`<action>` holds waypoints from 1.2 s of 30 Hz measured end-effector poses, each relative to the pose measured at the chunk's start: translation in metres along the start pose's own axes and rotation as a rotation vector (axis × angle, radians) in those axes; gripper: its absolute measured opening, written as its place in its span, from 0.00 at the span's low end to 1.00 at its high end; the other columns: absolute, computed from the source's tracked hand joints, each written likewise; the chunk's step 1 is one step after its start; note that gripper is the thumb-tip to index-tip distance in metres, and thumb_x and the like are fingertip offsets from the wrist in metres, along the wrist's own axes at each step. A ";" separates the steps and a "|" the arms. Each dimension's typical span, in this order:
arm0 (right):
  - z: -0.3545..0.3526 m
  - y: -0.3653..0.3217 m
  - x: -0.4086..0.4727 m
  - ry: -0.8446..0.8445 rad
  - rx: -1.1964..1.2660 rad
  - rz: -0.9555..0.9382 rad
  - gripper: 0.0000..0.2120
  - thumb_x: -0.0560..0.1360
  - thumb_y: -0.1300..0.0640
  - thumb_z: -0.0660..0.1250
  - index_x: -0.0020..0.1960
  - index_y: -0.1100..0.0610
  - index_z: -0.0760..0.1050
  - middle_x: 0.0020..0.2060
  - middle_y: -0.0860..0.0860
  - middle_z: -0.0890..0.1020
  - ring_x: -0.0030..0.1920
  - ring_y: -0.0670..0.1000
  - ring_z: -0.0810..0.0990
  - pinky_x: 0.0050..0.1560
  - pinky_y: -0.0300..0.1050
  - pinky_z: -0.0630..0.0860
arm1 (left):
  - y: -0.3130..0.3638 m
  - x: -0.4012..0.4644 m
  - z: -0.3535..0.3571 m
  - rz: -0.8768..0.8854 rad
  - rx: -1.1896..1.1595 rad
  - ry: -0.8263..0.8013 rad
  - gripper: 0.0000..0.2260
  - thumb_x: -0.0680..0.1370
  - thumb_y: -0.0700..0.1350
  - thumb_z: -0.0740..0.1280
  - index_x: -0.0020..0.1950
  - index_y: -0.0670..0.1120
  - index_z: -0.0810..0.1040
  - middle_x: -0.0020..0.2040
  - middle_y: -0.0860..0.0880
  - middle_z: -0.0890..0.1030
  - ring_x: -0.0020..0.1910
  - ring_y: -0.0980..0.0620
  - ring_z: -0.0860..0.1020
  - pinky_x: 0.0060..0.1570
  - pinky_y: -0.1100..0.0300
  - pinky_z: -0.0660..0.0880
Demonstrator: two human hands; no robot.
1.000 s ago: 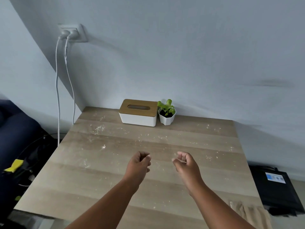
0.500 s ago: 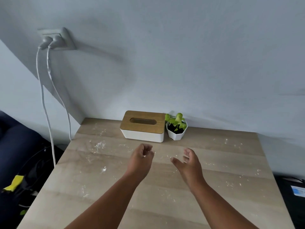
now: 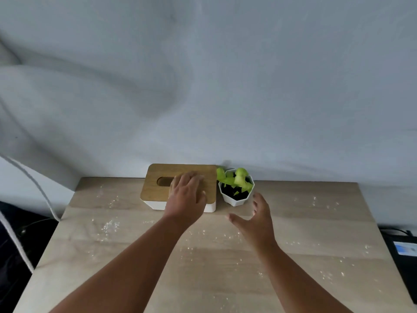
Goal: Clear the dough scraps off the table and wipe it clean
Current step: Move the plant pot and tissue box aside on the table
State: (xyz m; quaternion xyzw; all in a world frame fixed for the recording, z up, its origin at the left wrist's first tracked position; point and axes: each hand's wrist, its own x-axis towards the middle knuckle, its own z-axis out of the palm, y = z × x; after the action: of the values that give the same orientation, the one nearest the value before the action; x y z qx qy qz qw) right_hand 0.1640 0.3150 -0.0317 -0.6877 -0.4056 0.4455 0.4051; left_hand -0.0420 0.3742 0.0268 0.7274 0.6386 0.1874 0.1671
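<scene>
So I'm looking at two containers sitting at the back of the table (image 3: pixel 135 256), right against the wall. One tissue box (image 3: pixel 180 188), white body with a wooden lid, and I can't tell whether any tissue is sitting in the slot since it's dark and half covered. One small white faceted pot (image 3: pixel 237 197) just beside it on the right, holding dark soil and a little green plant (image 3: pixel 234 179).

The left hand (image 3: pixel 187 195) is lying flat on the box lid, fingers straight and close together, covering the right end of the slot. The right hand (image 3: pixel 257 220) is hovering just in front of the pot, fingers relaxed and slightly spread, thumb sticking out to the left, holding nothing.

Compared with half a second back, both hands were loosely curled over the middle of the table, and now they're reaching up to the box and pot. The view is also sitting closer, so the wall socket is out of frame.

The dough scraps (image 3: pixel 110 225) are lying all over the tabletop as tiny white crumbs, too many to count, with one thicker patch on the left and more sprinkled to the right
</scene>
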 end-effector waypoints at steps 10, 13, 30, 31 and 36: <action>0.023 -0.001 0.039 0.112 0.028 -0.129 0.56 0.60 0.57 0.87 0.80 0.53 0.61 0.72 0.51 0.70 0.71 0.50 0.74 0.72 0.55 0.73 | -0.017 0.022 0.032 0.141 0.197 0.178 0.23 0.75 0.52 0.63 0.69 0.47 0.79 0.73 0.46 0.75 0.75 0.44 0.70 0.77 0.41 0.61; 0.024 0.005 0.044 0.127 0.063 -0.166 0.52 0.60 0.57 0.87 0.78 0.51 0.64 0.70 0.50 0.73 0.69 0.50 0.76 0.70 0.56 0.75 | -0.021 0.024 0.037 0.159 0.218 0.206 0.23 0.75 0.52 0.64 0.69 0.47 0.79 0.73 0.46 0.75 0.74 0.43 0.71 0.77 0.42 0.61; 0.019 0.013 0.056 0.154 0.106 -0.158 0.43 0.57 0.43 0.86 0.67 0.42 0.70 0.61 0.43 0.81 0.59 0.42 0.82 0.59 0.51 0.82 | -0.020 0.026 0.042 0.167 0.269 0.244 0.24 0.74 0.52 0.64 0.69 0.47 0.79 0.73 0.46 0.76 0.74 0.43 0.71 0.75 0.41 0.63; 0.018 0.013 0.055 0.155 0.110 -0.158 0.43 0.57 0.41 0.86 0.66 0.41 0.69 0.61 0.42 0.81 0.59 0.41 0.82 0.58 0.49 0.82 | -0.020 0.025 0.042 0.165 0.271 0.243 0.24 0.74 0.52 0.64 0.69 0.47 0.79 0.73 0.46 0.75 0.74 0.43 0.71 0.76 0.41 0.63; 0.011 0.014 0.052 0.154 0.124 -0.183 0.44 0.57 0.42 0.86 0.68 0.42 0.71 0.61 0.40 0.81 0.59 0.41 0.83 0.56 0.47 0.83 | -0.019 0.025 0.039 0.161 0.272 0.242 0.24 0.74 0.52 0.63 0.68 0.46 0.79 0.73 0.46 0.76 0.73 0.42 0.72 0.75 0.40 0.64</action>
State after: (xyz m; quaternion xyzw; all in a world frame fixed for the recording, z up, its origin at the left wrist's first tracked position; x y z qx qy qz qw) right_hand 0.1710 0.3601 -0.0622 -0.6537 -0.4058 0.3769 0.5157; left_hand -0.0361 0.4017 -0.0148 0.7643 0.6131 0.1982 -0.0261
